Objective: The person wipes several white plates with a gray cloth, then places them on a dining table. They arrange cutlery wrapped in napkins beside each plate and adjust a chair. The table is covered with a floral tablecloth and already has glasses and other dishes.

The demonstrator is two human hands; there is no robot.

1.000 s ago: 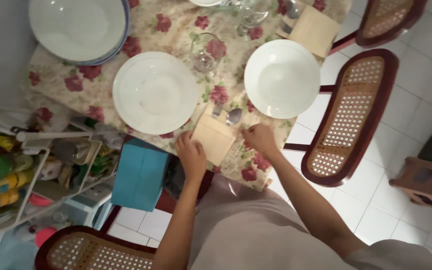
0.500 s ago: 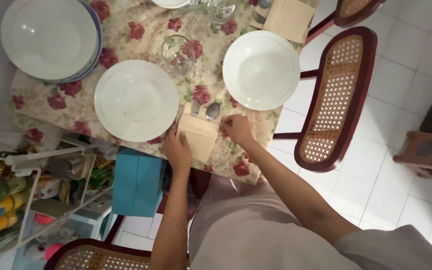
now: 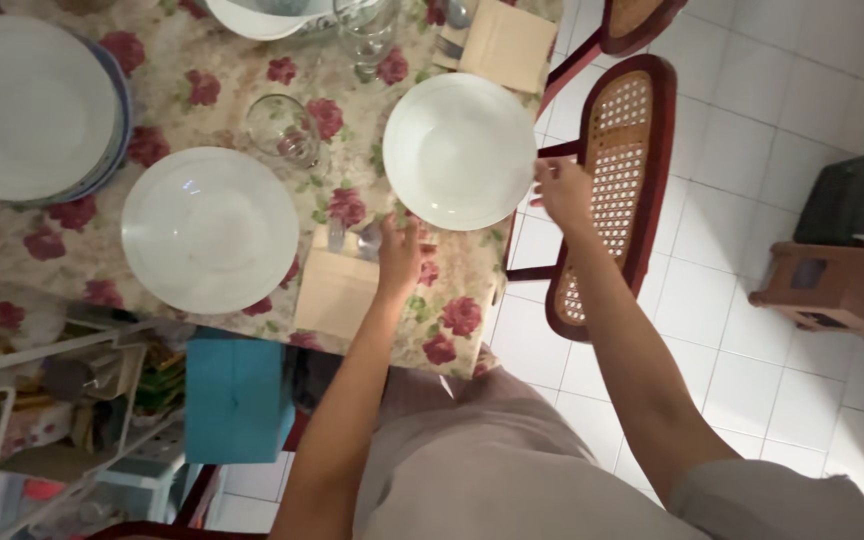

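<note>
Left hand [image 3: 399, 252] and right hand [image 3: 560, 190] grip opposite rims of the white bowl [image 3: 457, 150] beside the napkin [image 3: 337, 292].

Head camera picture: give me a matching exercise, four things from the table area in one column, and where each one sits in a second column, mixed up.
Things:
1. napkin
2. glass
3. chair
4. stack of plates

Places:
A. far left of the table
B. off the table's right edge, by the right hand
C. between the two white plates, behind them
D. near table edge, just left of the left hand

Pairs: 1-D, 2-C, 3-B, 4-A
</note>
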